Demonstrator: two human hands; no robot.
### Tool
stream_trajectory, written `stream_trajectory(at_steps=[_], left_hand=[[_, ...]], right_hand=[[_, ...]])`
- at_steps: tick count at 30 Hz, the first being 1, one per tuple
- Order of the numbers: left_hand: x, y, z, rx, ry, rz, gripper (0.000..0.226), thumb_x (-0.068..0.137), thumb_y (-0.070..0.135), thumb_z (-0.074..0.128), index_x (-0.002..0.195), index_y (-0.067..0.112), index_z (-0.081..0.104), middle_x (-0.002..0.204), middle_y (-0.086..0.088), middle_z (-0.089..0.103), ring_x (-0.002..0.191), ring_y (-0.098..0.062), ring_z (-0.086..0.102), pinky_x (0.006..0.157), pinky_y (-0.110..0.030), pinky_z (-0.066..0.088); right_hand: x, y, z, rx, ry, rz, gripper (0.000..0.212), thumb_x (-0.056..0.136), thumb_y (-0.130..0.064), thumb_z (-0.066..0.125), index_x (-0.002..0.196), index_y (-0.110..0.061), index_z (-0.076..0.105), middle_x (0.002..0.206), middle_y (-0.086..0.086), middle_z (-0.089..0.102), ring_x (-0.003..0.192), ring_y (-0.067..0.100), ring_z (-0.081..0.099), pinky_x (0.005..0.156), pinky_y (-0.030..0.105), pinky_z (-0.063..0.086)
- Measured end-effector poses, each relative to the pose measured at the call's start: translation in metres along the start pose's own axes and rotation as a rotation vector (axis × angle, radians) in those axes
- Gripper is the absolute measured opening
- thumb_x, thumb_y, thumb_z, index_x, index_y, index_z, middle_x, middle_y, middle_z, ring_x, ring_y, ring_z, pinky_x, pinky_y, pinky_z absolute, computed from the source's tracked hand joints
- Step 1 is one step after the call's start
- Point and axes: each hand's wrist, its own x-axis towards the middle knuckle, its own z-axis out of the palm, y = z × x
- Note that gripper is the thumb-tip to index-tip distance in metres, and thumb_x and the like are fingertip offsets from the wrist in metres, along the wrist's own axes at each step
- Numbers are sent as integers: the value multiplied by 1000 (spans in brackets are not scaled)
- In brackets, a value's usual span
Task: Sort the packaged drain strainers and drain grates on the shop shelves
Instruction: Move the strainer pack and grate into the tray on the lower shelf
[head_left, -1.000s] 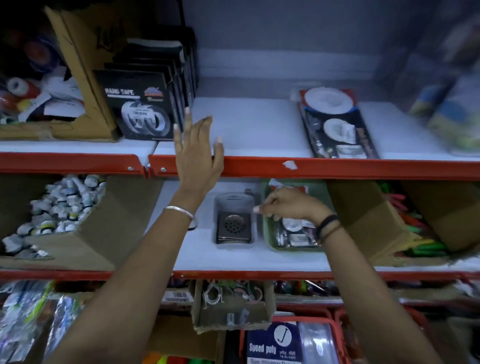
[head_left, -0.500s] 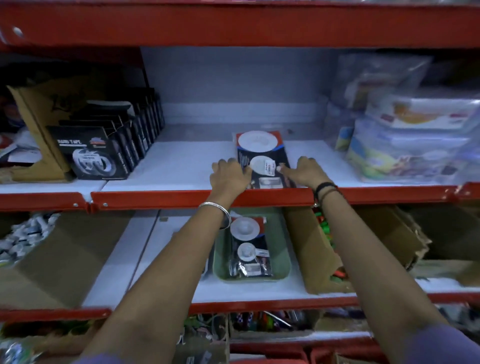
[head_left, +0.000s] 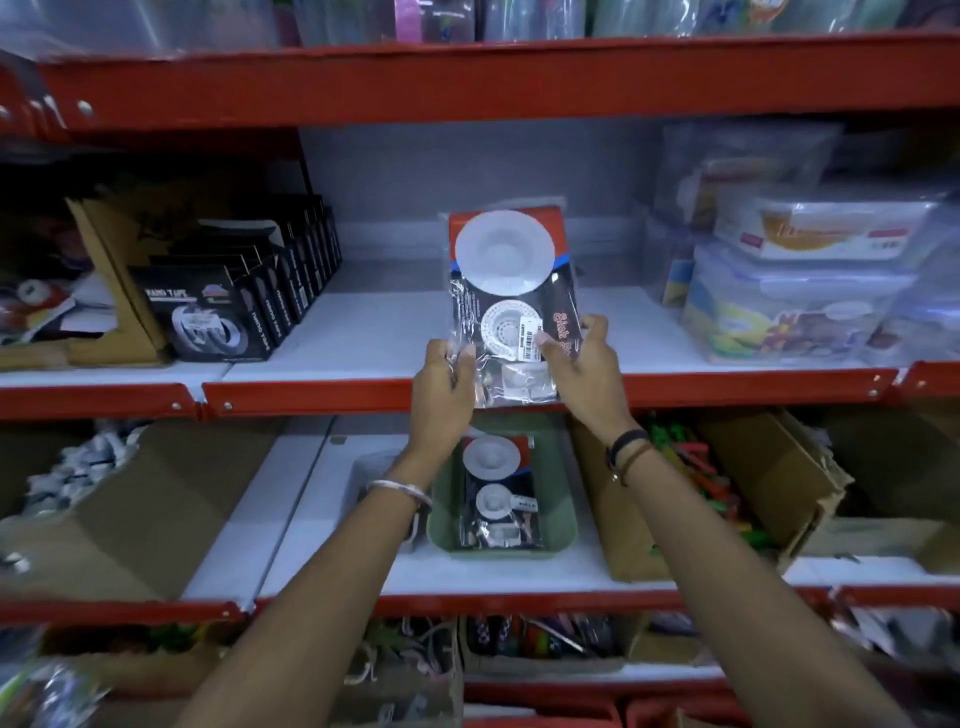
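A pack of white drain strainers on a black and red card is held upright in front of the middle shelf. My left hand grips its lower left edge and my right hand grips its lower right edge. On the shelf below, a second strainer pack lies flat in a green tray. Left of that tray, a clear container is mostly hidden behind my left wrist.
Black tape boxes stand in a row at the left of the middle shelf, and clear plastic food containers are stacked at the right. Open cardboard cartons sit on the lower shelf on both sides. Red shelf rails run across.
The strainer pack that lay flat on the middle shelf under both hands is now lifted and tilted upright. The view has shifted upward.
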Motion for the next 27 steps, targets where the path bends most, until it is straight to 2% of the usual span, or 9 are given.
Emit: stream_trajectory(at_steps=[3, 7, 11, 14, 17, 19, 22, 25, 27], left_hand=[[-54, -38, -11, 114, -79, 57, 15, 99, 28, 40, 93, 15, 37, 71, -5, 54, 61, -23, 53, 54, -31, 40], [-127, -88, -27, 237, -298, 27, 14, 98, 23, 41, 97, 9, 39, 87, -11, 47, 74, -26, 51, 61, -29, 32], [-184, -131, -35, 351, -494, 16, 26, 98, 29, 38, 101, 3, 44, 92, -7, 40, 83, -24, 43, 74, -36, 41], [-208, -153, -30, 390, -578, -109, 51, 90, 52, 25, 102, 6, 44, 96, -9, 44, 89, -23, 43, 79, -42, 45], [-212, -160, -18, 363, -568, -211, 43, 95, 36, 39, 121, 3, 44, 113, -15, 52, 102, -26, 44, 87, -38, 42], [-201, -161, -6, 291, -479, -304, 43, 96, 20, 46, 135, 4, 37, 122, -15, 50, 105, -22, 43, 92, -33, 40], [-171, -166, 12, 257, -325, -405, 52, 94, 33, 47, 139, 9, 34, 112, -16, 53, 101, -25, 46, 84, -35, 44], [-140, -183, 31, 455, -347, -323, 30, 96, 25, 47, 123, 12, 52, 116, -15, 61, 112, -32, 44, 89, -41, 39], [-125, -191, 38, 596, -450, -307, 31, 97, 36, 43, 118, 18, 57, 125, -9, 56, 118, -31, 39, 92, -40, 33]], right_hand=[[-55, 23, 10, -37, -38, -13, 49, 91, -36, 58, 122, -7, 32, 81, 14, 67, 62, 25, 61, 57, 42, 49], [-134, 61, 26, -55, -212, 43, 59, 89, -45, 56, 130, -25, 19, 121, 15, 59, 102, 27, 64, 84, 47, 52], [-194, 99, 37, -141, -355, 213, 71, 92, -17, 56, 143, 1, 10, 130, 21, 50, 115, 35, 54, 97, 50, 45], [-220, 123, 46, -161, -451, 321, 65, 91, -11, 49, 141, -5, 9, 116, 14, 58, 104, 37, 60, 91, 53, 49], [-222, 139, 56, -172, -459, 406, 62, 89, -10, 52, 139, -10, 15, 108, 20, 62, 91, 41, 62, 82, 53, 51], [-209, 143, 64, -146, -442, 449, 64, 90, -9, 53, 142, -10, 16, 125, 19, 54, 104, 37, 60, 91, 42, 48], [-178, 150, 77, -200, -386, 432, 65, 92, -9, 53, 147, -3, 18, 150, 17, 28, 127, 32, 47, 100, 24, 35], [-147, 156, 87, -360, -289, 360, 50, 91, -15, 53, 137, -5, 37, 137, 22, 37, 106, 38, 59, 92, 37, 47], [-133, 163, 92, -497, -286, 359, 43, 89, -20, 54, 130, -8, 49, 130, 21, 43, 104, 39, 57, 94, 41, 46]])
